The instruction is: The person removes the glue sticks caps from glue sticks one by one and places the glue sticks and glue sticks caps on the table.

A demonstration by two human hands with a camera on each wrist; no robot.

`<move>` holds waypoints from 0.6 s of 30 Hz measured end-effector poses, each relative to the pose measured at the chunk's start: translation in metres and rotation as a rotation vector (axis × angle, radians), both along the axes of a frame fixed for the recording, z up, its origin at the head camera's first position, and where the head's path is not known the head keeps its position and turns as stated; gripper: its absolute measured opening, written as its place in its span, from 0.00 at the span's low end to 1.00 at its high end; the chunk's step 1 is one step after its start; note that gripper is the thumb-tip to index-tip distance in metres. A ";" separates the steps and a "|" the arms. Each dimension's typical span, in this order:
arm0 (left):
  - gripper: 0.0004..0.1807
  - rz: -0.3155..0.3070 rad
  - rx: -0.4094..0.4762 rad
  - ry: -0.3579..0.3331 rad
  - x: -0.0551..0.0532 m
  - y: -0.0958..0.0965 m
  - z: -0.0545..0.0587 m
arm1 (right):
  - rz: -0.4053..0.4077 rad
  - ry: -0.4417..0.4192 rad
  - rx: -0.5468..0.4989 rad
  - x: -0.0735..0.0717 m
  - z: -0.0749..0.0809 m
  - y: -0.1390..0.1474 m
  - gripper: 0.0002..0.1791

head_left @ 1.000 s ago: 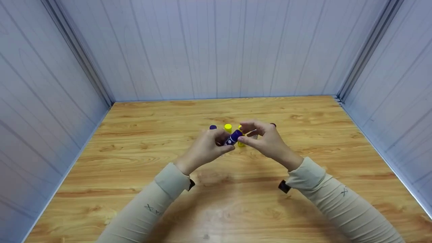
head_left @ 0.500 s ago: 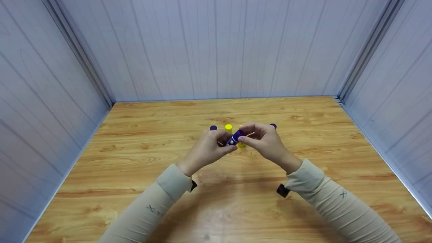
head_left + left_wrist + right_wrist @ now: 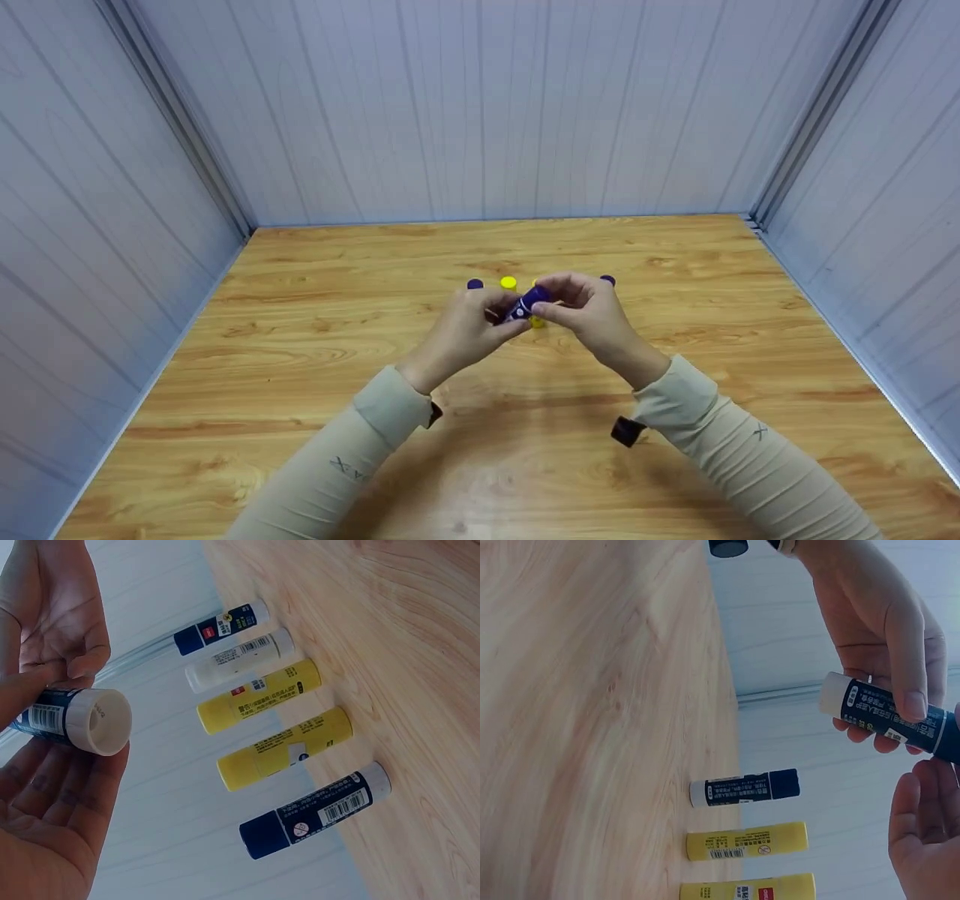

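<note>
Between both hands, above the table, a navy glue stick (image 3: 519, 310) is held tilted. My left hand (image 3: 459, 330) grips its labelled body between thumb and fingers, and its white base (image 3: 105, 722) faces the left wrist camera. My right hand (image 3: 596, 319) pinches the navy cap (image 3: 537, 295) at the upper end. Beyond the hands stand a navy-capped glue stick (image 3: 475, 284), a yellow glue stick (image 3: 508, 283) and another yellow glue stick (image 3: 285, 748), partly hidden by the right hand in the head view. A white glue stick (image 3: 240, 660) and a second navy glue stick (image 3: 221, 626) complete the row.
The wood-grain table (image 3: 315, 300) is enclosed by pale panel walls (image 3: 480, 112) at the back and both sides. Dark wrist camera mounts (image 3: 627, 431) hang below the sleeves.
My right fingers have closed around the navy cap, where the thumb and fingertips were further apart before. Both hands and the held glue stick have shifted slightly right.
</note>
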State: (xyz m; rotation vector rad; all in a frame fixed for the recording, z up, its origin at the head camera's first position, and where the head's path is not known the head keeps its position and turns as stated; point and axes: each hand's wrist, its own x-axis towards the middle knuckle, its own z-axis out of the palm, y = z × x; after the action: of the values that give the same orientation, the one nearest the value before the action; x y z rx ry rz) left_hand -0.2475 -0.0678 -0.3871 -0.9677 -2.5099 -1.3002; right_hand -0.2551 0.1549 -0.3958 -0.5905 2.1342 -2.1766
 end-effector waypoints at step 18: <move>0.12 -0.019 -0.064 0.016 0.001 -0.003 0.005 | 0.046 -0.044 -0.143 0.000 -0.006 0.000 0.10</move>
State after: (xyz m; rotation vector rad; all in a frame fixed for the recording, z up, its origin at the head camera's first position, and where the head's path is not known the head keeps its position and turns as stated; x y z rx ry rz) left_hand -0.2461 -0.0705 -0.3821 -1.0130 -2.5512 -1.2184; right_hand -0.2553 0.1548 -0.4023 -0.5879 1.9366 -2.3084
